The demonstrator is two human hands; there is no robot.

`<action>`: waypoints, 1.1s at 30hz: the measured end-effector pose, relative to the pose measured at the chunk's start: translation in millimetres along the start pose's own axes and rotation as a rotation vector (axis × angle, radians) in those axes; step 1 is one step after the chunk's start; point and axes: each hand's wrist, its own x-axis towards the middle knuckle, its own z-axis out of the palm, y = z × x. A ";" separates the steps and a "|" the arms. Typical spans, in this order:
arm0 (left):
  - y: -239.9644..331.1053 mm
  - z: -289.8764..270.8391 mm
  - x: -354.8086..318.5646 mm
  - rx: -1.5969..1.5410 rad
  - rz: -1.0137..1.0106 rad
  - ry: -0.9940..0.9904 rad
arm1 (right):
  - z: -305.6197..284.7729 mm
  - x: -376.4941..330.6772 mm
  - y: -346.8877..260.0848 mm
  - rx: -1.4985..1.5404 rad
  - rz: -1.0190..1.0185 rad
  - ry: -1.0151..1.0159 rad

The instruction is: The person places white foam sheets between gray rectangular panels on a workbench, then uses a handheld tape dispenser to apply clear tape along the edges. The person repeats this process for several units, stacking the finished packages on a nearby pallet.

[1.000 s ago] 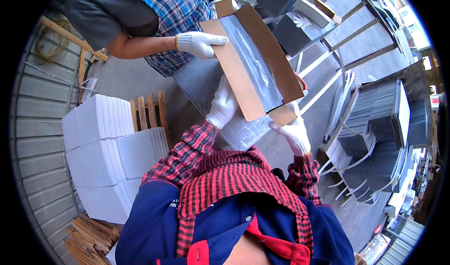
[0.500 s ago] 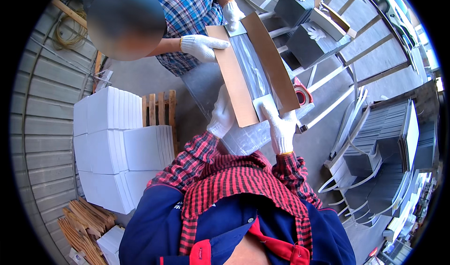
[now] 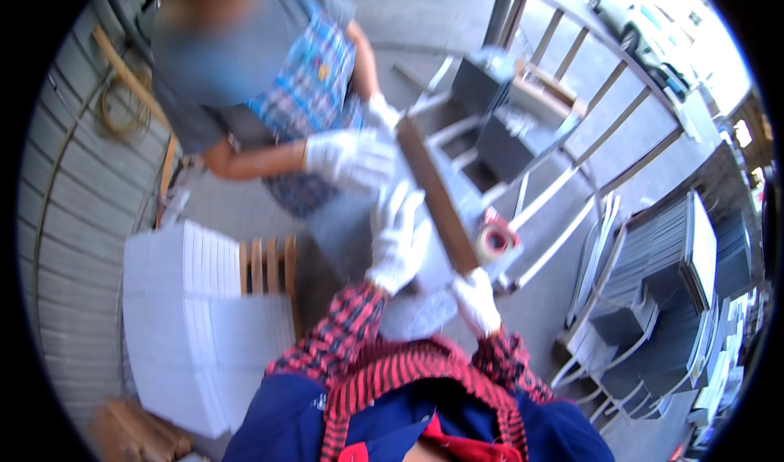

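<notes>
A long cardboard box [image 3: 438, 196] lies lengthwise between me and a co-worker, a brown strip of it facing up. My left hand [image 3: 400, 237], in a white knit glove, is beside the box's left side with its fingers extended and apart. At the near end my gloved right hand [image 3: 476, 303] grips the box's corner; its fingertips are blurred. Across from me, a co-worker's gloved hand [image 3: 347, 158] is at the left side of the box, and the other [image 3: 380, 115] at its far end. What was inside the box is hidden now.
A red tape dispenser [image 3: 496, 240] sits right of the box. White boxes [image 3: 184, 323] are stacked at left by a wooden pallet [image 3: 269, 266]. Dark grey stacks [image 3: 514, 143] stand on a frame at the far right; more grey panels [image 3: 653, 274] are at right.
The box's two brown flaps stood apart before; now one narrow brown strip shows. My left hand has come up beside the box, and the co-worker's near hand has opened flat. The view has shifted.
</notes>
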 end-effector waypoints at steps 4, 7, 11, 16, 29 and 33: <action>3.6 -1.3 13.8 0.110 0.012 -0.022 | -11.4 -7.9 -27.8 0.297 0.094 -0.186; 6.2 -10.5 28.2 0.233 0.116 -0.185 | -2.3 0.3 -27.3 0.344 0.023 -0.066; -0.4 0.3 34.5 0.137 0.246 -0.173 | 24.6 6.7 -33.8 0.234 0.043 0.146; 1.0 8.7 24.6 -0.083 -0.026 -0.068 | 37.5 3.9 -35.0 -0.164 -0.212 0.277; 0.4 23.0 1.4 -0.341 -0.315 0.331 | 44.8 -8.7 -23.7 -0.737 -0.529 0.207; -1.5 32.1 -10.0 -0.594 -0.548 0.406 | 47.4 -15.2 -62.4 -0.888 -0.575 0.135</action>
